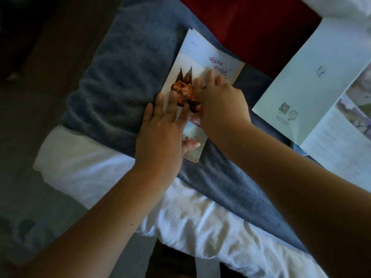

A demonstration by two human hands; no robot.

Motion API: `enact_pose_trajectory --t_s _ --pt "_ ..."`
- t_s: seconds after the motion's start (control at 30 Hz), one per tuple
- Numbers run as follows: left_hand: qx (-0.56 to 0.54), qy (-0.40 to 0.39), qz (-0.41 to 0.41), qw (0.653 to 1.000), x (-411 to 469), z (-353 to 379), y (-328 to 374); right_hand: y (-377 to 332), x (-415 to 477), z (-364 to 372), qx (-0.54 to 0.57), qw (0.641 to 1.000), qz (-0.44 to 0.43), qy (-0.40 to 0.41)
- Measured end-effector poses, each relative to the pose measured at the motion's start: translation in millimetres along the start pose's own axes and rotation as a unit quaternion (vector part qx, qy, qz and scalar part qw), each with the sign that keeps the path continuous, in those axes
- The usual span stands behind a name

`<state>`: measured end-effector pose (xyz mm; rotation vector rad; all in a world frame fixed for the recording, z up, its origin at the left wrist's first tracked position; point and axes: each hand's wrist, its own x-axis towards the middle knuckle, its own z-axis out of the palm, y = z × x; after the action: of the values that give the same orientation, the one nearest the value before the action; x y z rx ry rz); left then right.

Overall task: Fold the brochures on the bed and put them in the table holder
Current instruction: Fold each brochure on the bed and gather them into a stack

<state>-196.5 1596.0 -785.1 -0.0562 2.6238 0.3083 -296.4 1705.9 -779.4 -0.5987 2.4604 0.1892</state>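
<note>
A folded brochure [197,57] with a brown winged figure and purple script lies on the blue blanket [120,63] of the bed. My left hand [162,129] presses flat on its lower left part, fingers straight and spread, thumb across the lower edge. My right hand [220,101] presses down on the brochure's middle, fingertips pointing up toward the script. A second brochure [313,77], pale green and unfolded, lies open to the right with a QR code and photo pages showing. The table holder is not in view.
White bed linen [92,173] shows below the blanket at the bed's edge. A dark red cover [251,27] lies at the top. Grey floor [30,137] runs along the left, and a white pillow [341,5] sits at the top right corner.
</note>
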Motion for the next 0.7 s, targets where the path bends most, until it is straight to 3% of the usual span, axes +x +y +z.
enact_pose_trajectory --t_s 0.37,0.57,0.63,0.7 --pt "0.013 0.01 -0.003 1.0 -2 -6 4 4 -1 11 0.071 0.997 0.001 -0.013" --pt "0.014 0.01 0.0 1.0 -3 -23 17 6 -16 15 0.186 0.982 -0.031 0.002" --pt "-0.007 0.035 0.008 0.999 -7 -28 28 14 -31 17 0.205 0.978 -0.025 0.035" --pt "-0.031 0.084 0.029 0.996 -11 -31 41 24 -56 22 0.178 0.975 0.003 0.137"
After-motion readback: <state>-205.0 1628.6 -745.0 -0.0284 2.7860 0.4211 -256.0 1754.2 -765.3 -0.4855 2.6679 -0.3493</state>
